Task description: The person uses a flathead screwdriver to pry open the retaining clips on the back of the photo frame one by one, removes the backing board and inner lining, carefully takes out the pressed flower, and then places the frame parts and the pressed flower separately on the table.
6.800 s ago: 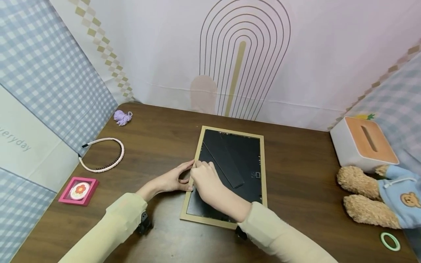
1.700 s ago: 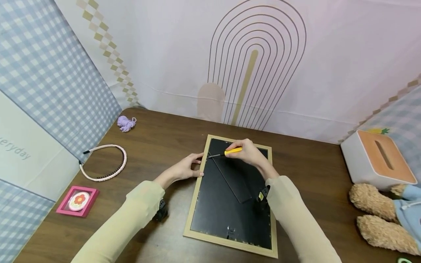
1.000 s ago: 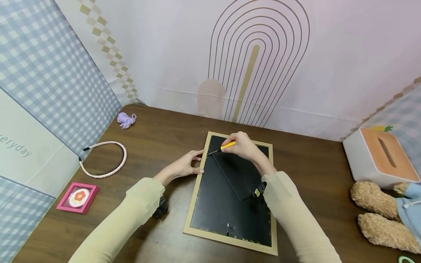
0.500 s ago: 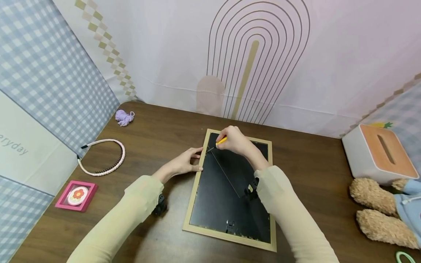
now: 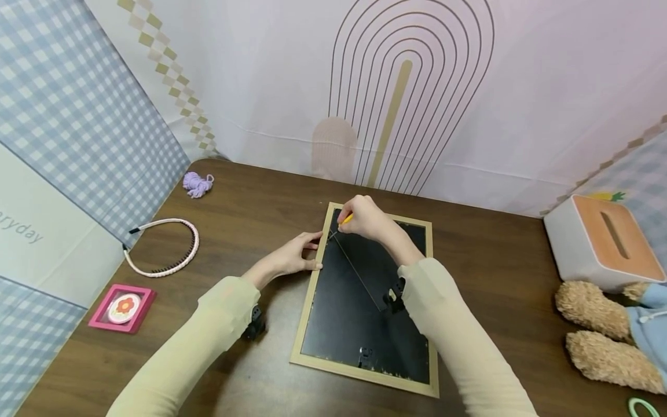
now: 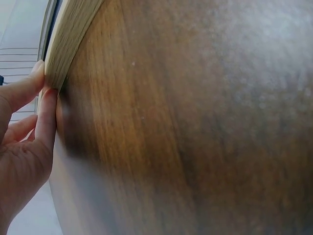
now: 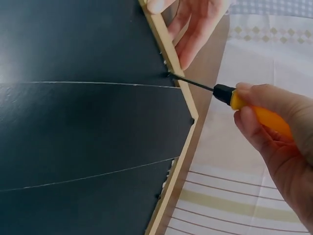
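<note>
"What does your right hand [image 7: 281, 132] have?"

"A screwdriver [image 7: 225, 94] with a yellow handle and a black collar. My thumb and fingers are wrapped round the handle."

"And where is the tip?"

"At the picture frame [image 5: 308, 307], on the inner edge of its light wooden rim, near the far left corner. The shaft slants down to that spot."

"How does the frame lie?"

"Flat on the brown table [image 5: 250, 197] in front of me, its black backing [image 5: 339, 324] facing up."

"Your left hand [image 5: 289, 258]?"

"It grips the frame's left side. My thumb tip lies over the rim and the fingers are against the outer edge, close to the screwdriver's tip. How far they reach underneath, I can't tell."

"Anything else about?"

"Off to my left, a pink case [image 5: 143, 307] with a flower disc [image 5: 124, 308] in it, a pale pink headband [image 5: 195, 240] beyond that, and a lilac bundle of yarn [image 5: 197, 184] near the far corner. Over to my right, a white tissue box [image 5: 578, 249] with a wooden top, and a teddy bear [image 5: 609, 359] in blue, partly out of view."
</note>
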{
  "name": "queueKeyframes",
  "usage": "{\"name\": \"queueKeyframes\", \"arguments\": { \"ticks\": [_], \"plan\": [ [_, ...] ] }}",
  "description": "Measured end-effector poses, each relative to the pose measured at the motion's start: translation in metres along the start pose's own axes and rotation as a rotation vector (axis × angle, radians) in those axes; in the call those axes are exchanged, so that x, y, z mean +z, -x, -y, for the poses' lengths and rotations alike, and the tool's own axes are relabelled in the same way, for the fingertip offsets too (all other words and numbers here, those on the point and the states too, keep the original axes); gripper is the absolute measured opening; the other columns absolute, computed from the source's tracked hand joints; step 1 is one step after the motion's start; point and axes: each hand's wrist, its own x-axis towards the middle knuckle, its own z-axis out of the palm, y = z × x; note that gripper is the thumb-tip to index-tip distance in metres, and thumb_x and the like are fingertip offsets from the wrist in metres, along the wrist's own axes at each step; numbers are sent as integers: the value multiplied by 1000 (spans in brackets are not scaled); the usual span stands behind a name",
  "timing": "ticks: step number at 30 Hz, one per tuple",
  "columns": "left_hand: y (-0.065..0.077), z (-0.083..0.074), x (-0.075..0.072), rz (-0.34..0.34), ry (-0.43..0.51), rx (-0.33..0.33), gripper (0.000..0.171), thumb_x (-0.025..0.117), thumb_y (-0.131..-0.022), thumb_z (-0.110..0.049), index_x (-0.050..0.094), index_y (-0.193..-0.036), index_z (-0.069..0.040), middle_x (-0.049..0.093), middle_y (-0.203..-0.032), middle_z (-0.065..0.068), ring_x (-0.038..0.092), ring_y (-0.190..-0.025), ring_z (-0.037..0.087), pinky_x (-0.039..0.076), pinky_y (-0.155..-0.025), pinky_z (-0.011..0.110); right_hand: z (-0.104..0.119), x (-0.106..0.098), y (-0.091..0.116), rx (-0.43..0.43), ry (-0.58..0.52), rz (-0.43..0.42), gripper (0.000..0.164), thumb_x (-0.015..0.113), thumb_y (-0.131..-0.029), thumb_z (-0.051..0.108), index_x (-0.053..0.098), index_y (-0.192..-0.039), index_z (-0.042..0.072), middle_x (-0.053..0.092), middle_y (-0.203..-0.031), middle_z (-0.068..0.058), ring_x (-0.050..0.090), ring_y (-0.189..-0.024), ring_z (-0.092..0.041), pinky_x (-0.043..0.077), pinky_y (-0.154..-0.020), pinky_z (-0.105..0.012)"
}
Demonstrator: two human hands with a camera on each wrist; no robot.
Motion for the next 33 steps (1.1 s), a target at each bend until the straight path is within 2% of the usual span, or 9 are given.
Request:
{"name": "queueKeyframes", "arguments": {
  "ticks": [6, 10, 17, 21, 25, 33],
  "plan": [
    [1, 2, 2, 2, 13, -8, 74, 68, -82, -7, 27, -143, 6, 36, -137, 27, 48, -124, 36, 40, -105, 44, -4, 2, 2, 67, 14, 14, 18, 73, -78, 12, 71, -91, 1, 69, -98, -14, 60, -78, -19, 52, -66, -23],
    [0, 4, 4, 5, 32, -19, 75, 69, -82, -7, 27, -143, 4, 37, -137, 26, 47, -125, 36, 38, -106, 43, -7, 3, 4, 76, 39, 31, 22, 75, -76, 13, 72, -94, 0, 68, -100, -15, 61, -81, -20, 54, -68, -25],
    [1, 3, 4, -4, 15, -2, 74, 69, -82, -7, 28, -142, 6, 37, -136, 27, 48, -123, 36, 37, -107, 44, -10, 5, 8, 75, -47, -42, 17, 76, -74, 10, 74, -89, 1, 71, -94, -15, 60, -78, -20, 49, -60, -20],
    [1, 2, 1, -9, 33, -9, 74, 68, -82, -6, 27, -143, 5, 36, -137, 27, 48, -124, 36, 37, -106, 45, 1, 4, 3, 24, -21, -76, 11, 76, -73, 8, 75, -82, 1, 72, -91, -14, 63, -74, -21, 51, -59, -22],
    [0, 2, 0, -1, 53, -18, 75, 68, -83, -6, 26, -144, 4, 37, -135, 26, 47, -125, 36, 39, -106, 44, 14, 2, -5, -52, 61, -55, 4, 74, -74, 4, 75, -77, 2, 72, -86, -11, 64, -74, -22, 53, -62, -27],
    [-2, 6, 1, -13, 67, 3, 75, 69, -81, -3, 27, -142, 7, 38, -133, 27, 47, -124, 38, 39, -105, 44, 17, 3, -9, -63, 95, -23, 7, 73, -74, 3, 74, -80, 0, 72, -86, -12, 63, -74, -22, 54, -64, -29]
  ]
}}
